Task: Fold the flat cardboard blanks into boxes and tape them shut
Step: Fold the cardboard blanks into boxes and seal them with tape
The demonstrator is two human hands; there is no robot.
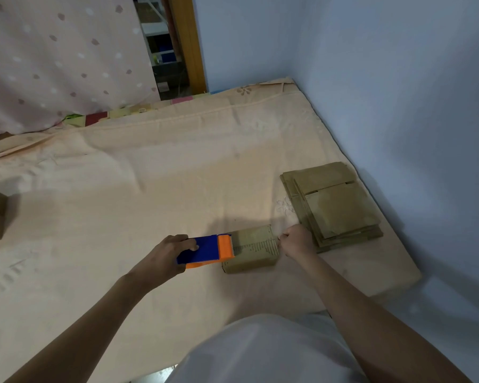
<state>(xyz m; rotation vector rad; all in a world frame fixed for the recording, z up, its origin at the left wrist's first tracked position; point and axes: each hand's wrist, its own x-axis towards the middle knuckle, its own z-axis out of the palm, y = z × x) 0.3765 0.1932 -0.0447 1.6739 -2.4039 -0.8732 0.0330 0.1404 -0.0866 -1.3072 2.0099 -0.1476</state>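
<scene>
box (250, 250) mid-mattress | left hand (163, 258) grips dispenser (205, 251) | right hand (297, 241) at box edge

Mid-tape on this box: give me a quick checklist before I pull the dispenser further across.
1. Left hand grips the tape dispenser: ok.
2. Dispenser's orange end sits on the box top: ok.
3. Right hand holds the box's far end: ok.
4. Tape stuck down under the right hand's grip: cannot tell.
5. Flaps closed flush: cannot tell.
6. Stack of flat blanks close beside the right hand, may crowd it: not ok.
</scene>
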